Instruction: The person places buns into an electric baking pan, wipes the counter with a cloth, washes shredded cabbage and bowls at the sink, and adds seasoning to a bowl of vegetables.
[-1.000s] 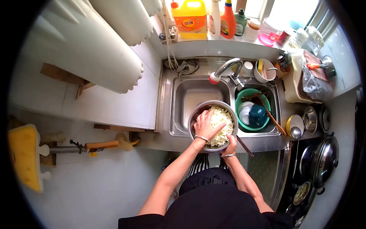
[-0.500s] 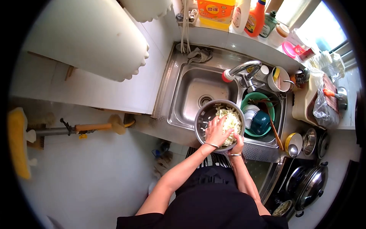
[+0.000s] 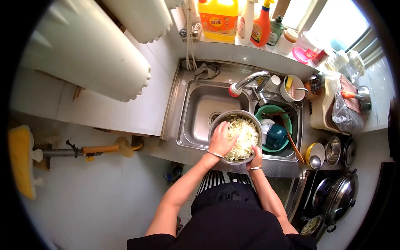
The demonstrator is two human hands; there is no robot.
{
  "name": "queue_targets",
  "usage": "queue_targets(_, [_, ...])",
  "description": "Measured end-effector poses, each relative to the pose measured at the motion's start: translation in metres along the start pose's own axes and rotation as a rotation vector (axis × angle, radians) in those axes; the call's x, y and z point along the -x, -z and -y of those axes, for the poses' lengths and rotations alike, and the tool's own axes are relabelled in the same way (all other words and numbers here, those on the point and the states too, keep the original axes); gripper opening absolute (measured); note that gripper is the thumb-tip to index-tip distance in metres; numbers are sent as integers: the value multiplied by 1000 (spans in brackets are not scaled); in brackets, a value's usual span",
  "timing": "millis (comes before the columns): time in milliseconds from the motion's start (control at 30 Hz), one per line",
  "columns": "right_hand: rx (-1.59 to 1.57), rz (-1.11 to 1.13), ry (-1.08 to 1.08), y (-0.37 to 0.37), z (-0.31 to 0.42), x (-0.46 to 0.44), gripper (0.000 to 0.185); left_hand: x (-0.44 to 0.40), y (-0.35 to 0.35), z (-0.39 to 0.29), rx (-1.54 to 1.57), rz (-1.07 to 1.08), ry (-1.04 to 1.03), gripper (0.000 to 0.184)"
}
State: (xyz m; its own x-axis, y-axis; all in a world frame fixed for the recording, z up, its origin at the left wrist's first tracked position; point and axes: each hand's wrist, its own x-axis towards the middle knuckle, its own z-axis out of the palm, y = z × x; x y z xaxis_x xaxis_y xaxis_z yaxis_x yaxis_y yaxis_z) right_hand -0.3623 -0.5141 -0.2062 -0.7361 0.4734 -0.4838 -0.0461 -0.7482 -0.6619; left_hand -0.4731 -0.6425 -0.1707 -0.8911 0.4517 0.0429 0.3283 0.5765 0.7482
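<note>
A round stainless steel bowl (image 3: 228, 114) full of pale shredded vegetable, which looks like cabbage (image 3: 245, 135), is at the front edge of the sink. My left hand (image 3: 221, 141) lies inside the bowl's left side, fingers stretched out along the shreds; its fingertips partly sink from sight. At the lower right, my right hand (image 3: 255, 157) grips the bowl's rim, with the thumb up by the shreds and the other fingers hidden beneath. Each wrist wears a bangle.
Behind the bowl is the steel sink basin (image 3: 208, 104) with a faucet (image 3: 252, 79) above. A green basin (image 3: 290, 121) of dishes stands in the right basin. Bottles (image 3: 260, 27) line the sill. A lidded pot (image 3: 341, 200) sits at the lower right.
My left hand has shifted to the bowl's left side, uncovering more of the shreds, which now look spread across the bowl. My right hand keeps its grip. The whole view has shifted slightly.
</note>
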Motion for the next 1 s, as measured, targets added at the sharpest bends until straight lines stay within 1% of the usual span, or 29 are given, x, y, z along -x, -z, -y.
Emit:
queue_targets(33, [5, -18, -21, -4, 2, 2, 52, -8, 1, 1, 67, -36, -57, 57])
queue_targets(100, [5, -36, -35, -13, 5, 5, 54, -25, -2, -3, 138, -90, -51, 54])
queue_targets(167, [13, 73, 10, -19, 7, 6, 56, -39, -9, -5, 129, -119, -93, 55])
queue_targets(233, [22, 104, 44, -16, 5, 3, 58, -46, -2, -23, 32, 44, -127, 51])
queue_targets(267, [49, 135, 63, -14, 4, 2, 58, -47, -3, -26, 56, 134, -120, 53])
queue_targets(300, [78, 165, 79, -13, 6, 3, 58, -44, -3, -30, 59, 140, -116, 53])
queue_targets(367, [87, 167, 60, -13, 10, 7, 58, -36, -2, -35, -72, 312, -133, 57])
queue_targets(400, [62, 149, 66, -15, 10, 9, 58, -30, -6, -32, -17, 255, -198, 59])
queue_targets(433, [37, 128, 69, -15, 9, 11, 59, -24, -12, -30, -10, 211, -215, 59])
queue_targets(567, [115, 148, 175, -11, 1, 3, 56, -8, -27, -24, 20, 126, -192, 54])
queue_targets(700, [232, 146, 187, -13, 2, -1, 54, -5, -36, -11, 59, 30, -197, 49])
queue_targets(733, [173, 142, 129, -14, 3, 0, 54, -6, -33, -8, 100, 103, -171, 52])
queue_targets(767, [176, 150, 129, -13, 2, 1, 54, -7, -30, -6, 99, 94, -171, 52])
queue_targets(833, [93, 107, 57, -14, 1, 0, 54, -10, -23, -5, 133, 166, -85, 54])
queue_targets(867, [111, 123, 82, -15, 1, 0, 55, -11, -18, -4, 133, 158, -91, 54])
queue_targets(900, [110, 131, 86, -16, 1, -1, 55, -11, -11, -1, 110, 82, -134, 54])
queue_targets(967, [106, 143, 162, -17, -1, -3, 54, -8, 1, 5, 63, -67, -221, 54])
queue_targets(1000, [94, 124, 164, -17, -1, -3, 52, -4, 1, 14, 133, -145, -169, 52])
